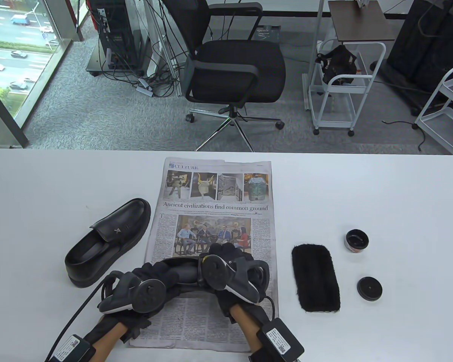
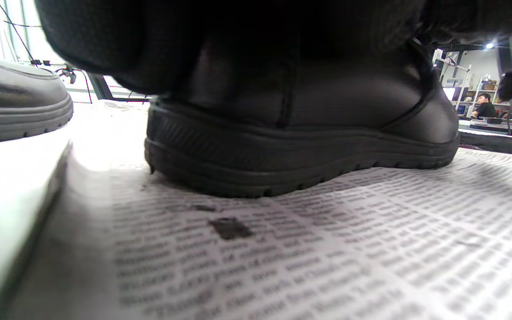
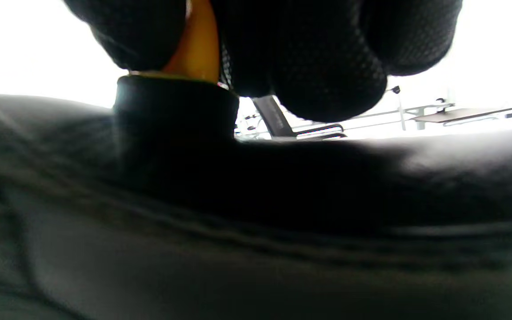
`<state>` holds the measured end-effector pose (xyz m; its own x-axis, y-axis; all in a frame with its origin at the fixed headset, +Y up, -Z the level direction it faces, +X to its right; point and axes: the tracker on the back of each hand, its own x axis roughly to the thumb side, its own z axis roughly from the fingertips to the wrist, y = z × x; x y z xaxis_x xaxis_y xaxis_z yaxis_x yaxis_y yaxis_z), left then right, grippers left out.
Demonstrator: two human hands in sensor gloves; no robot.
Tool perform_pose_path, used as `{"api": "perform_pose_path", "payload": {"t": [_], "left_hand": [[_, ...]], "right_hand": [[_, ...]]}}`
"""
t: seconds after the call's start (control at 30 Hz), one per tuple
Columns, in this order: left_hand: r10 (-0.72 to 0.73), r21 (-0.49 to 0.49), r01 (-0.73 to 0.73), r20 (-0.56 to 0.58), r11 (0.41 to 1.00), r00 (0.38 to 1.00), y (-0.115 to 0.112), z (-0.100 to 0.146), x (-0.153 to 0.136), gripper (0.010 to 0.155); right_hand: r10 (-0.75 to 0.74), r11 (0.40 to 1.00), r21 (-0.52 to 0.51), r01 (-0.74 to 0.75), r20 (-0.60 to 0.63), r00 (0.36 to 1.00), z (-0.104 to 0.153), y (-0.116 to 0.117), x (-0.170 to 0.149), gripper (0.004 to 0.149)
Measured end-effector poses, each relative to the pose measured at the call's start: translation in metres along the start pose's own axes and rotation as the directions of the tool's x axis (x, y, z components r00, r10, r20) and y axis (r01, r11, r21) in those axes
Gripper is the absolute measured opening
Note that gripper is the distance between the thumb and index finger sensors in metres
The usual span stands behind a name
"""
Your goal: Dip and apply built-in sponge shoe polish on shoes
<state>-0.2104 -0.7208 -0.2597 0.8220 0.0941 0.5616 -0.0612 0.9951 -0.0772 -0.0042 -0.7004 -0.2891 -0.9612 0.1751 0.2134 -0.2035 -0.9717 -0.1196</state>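
White table [image 1: 381,188], newspaper [image 1: 215,211] spread flat in the middle of it, long edge running away from me.

Shoe on the paper [image 2: 300,129]: black leather, sole flat on the newsprint at the near end of the sheet. In the table view most of it is hidden under my two hands; only a strip of dark upper shows between them. Second shoe [image 1: 107,241]: same black loafer, sits on the bare table just left of the newspaper, toe pointing away and to the right, opening toward me.

My left hand [image 1: 136,292]: on the heel end of the shoe on the paper, gloved fingers wrapped over its top edge, gripping it. My right hand [image 1: 234,271]: over the toe end, fingers closed around a small applicator [image 3: 176,120] — black sponge end pressed onto the leather, yellowish piece showing between my fingers above it.

Black fuzzy cloth [image 1: 316,278]: flat on the table right of the newspaper, apart from it. Polish tin [image 1: 357,241]: open, right of the cloth's far end. Its lid [image 1: 369,288]: black, round, lying nearer to me than the tin, right of the cloth.
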Motion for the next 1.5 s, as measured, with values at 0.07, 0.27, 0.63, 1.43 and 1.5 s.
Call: {"api": "perform_pose_path", "payload": {"t": [0.07,0.27,0.63,1.43,1.5], "left_hand": [[0.0,0.0,0.0,0.0,1.0,1.0,0.0,0.0,0.0,0.045],[0.001,0.001,-0.001,0.0,1.0,1.0,0.0,0.0,0.0,0.045],[0.0,0.002,0.0,-0.004,1.0,1.0,0.0,0.0,0.0,0.046],[0.0,0.002,0.0,-0.006,1.0,1.0,0.0,0.0,0.0,0.046],[0.0,0.002,0.0,-0.006,1.0,1.0,0.0,0.0,0.0,0.046]], "right_hand": [[0.019,0.999,0.037,-0.018,-0.04,0.999,-0.002,0.001,-0.006,0.045],[0.166,0.974,0.177,-0.141,-0.139,0.976,-0.003,-0.009,-0.026,0.044],[0.129,0.924,0.377,-0.06,-0.161,0.979,0.015,-0.022,-0.026,0.045],[0.177,0.978,0.129,-0.166,-0.079,0.981,-0.005,-0.009,-0.034,0.044],[0.236,0.963,0.155,-0.22,-0.097,0.967,-0.004,-0.013,-0.04,0.044]]}}
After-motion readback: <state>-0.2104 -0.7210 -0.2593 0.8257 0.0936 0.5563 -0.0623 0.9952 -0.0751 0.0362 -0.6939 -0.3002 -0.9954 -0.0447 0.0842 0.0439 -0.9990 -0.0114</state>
